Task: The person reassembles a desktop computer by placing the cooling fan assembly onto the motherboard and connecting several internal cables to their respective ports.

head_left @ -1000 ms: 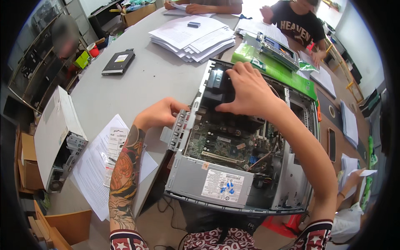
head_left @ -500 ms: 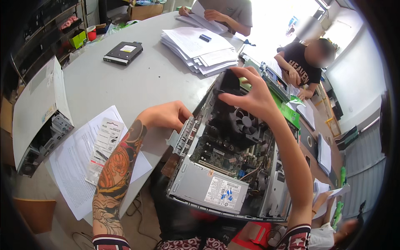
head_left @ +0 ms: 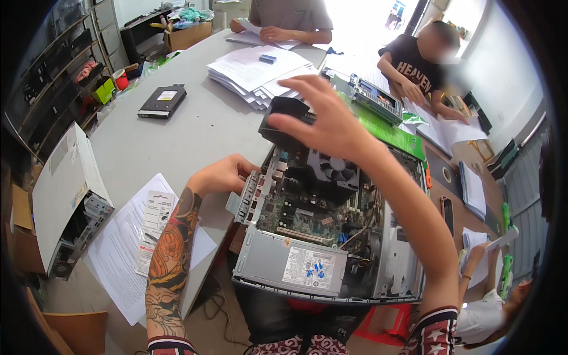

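Note:
An uncovered desktop computer case [head_left: 319, 225] lies across the table edge and my lap, showing a green circuit board, a round fan [head_left: 337, 167] and a silver power supply [head_left: 269, 251]. My left hand [head_left: 222, 174] has its fingers curled against the rear panel, some fingertips hidden. Beyond the case's far left corner is a black plastic shroud [head_left: 278, 127]; whether it rests on the table I cannot tell. Over it my right hand [head_left: 334, 121] is open, the thumb in front of the shroud and the fingers spread above it.
A black optical drive [head_left: 163, 102] lies at far left, near a second white computer case [head_left: 71, 189]. Papers and a blister pack [head_left: 155, 222] lie beside my left forearm. Behind the case are a paper stack [head_left: 254, 71] and a metal drive bay [head_left: 378, 100]. Other people handle papers around the table.
My right hand has carried the black shroud leftward off the case and spread its fingers, letting go of it. My left hand stays at the rear panel. The view has shifted slightly.

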`<state>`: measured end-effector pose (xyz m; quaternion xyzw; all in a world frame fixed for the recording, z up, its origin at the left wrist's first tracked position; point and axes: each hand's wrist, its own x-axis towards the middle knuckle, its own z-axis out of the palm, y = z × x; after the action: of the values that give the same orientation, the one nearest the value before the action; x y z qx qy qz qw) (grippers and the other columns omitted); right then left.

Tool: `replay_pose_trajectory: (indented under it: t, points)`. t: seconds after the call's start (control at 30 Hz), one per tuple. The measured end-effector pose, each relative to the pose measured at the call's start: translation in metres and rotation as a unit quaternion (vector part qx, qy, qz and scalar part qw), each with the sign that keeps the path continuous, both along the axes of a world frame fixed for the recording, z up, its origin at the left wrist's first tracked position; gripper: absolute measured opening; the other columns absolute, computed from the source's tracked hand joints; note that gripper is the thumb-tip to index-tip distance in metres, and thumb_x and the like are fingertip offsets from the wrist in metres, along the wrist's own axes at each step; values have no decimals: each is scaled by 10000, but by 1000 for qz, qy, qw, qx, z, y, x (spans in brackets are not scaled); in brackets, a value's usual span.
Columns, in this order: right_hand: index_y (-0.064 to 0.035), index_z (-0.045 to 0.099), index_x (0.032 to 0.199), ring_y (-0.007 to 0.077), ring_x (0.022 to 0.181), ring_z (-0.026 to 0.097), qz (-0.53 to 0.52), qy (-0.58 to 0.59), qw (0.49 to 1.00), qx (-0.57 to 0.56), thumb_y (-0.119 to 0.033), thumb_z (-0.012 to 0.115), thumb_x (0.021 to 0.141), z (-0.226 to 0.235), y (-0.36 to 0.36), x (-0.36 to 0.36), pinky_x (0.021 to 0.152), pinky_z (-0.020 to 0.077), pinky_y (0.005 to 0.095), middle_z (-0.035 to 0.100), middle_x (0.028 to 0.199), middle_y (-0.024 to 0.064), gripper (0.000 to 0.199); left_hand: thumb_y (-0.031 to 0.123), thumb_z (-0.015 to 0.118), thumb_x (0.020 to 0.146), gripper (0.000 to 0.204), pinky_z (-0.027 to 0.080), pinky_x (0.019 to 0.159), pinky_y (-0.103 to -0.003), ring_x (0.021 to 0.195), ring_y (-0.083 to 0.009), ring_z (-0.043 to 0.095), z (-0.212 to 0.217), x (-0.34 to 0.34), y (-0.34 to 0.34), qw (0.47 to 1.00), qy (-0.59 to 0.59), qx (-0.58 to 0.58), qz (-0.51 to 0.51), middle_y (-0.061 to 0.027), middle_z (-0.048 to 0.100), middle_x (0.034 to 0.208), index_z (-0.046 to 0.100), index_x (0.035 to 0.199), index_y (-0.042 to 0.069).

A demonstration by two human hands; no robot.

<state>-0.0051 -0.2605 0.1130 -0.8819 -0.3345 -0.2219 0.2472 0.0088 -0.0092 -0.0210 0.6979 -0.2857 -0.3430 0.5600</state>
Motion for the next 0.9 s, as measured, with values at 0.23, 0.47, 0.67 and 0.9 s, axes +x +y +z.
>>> replay_pose_trajectory:
  t: [0.23, 0.47, 0.67, 0.9]
  points:
    - [5, 690, 1210, 351, 1133, 617, -60, 17, 996, -59, -387, 719, 962, -14, -92, -32, 1016, 479, 427, 667, 1174, 166, 464, 18, 827, 804, 357, 593, 692, -273, 792, -133, 740, 9, -5, 3, 999, -17, 19, 19, -99, 783, 948, 732, 1137, -69]
    - [-4, 657, 1276, 340, 1186, 597, -12, -9, 992, -122, -509, 730, 923, -55, -110, -53, 1111, 406, 463, 661, 1212, 172, 621, -45, 794, 770, 344, 636, 750, -339, 893, -224, 762, 10, -7, 4, 998, -4, 40, 50, -164, 766, 1032, 740, 1108, -78]
    - [-22, 632, 1315, 328, 1198, 573, 5, -29, 990, -135, -622, 725, 872, -57, -107, -55, 1150, 356, 474, 653, 1177, 162, 752, -108, 792, 730, 394, 650, 771, -378, 941, -247, 748, 16, -10, 7, 994, 25, 73, 75, -143, 738, 1116, 741, 1120, -80]
    - [-43, 576, 1385, 324, 1215, 555, -12, -40, 993, -109, -558, 757, 868, -65, -110, -53, 1155, 346, 470, 642, 1197, 155, 752, -155, 789, 684, 387, 633, 781, -350, 909, -236, 750, 29, -18, -4, 994, 33, 49, 91, -139, 753, 1061, 764, 1059, -62]
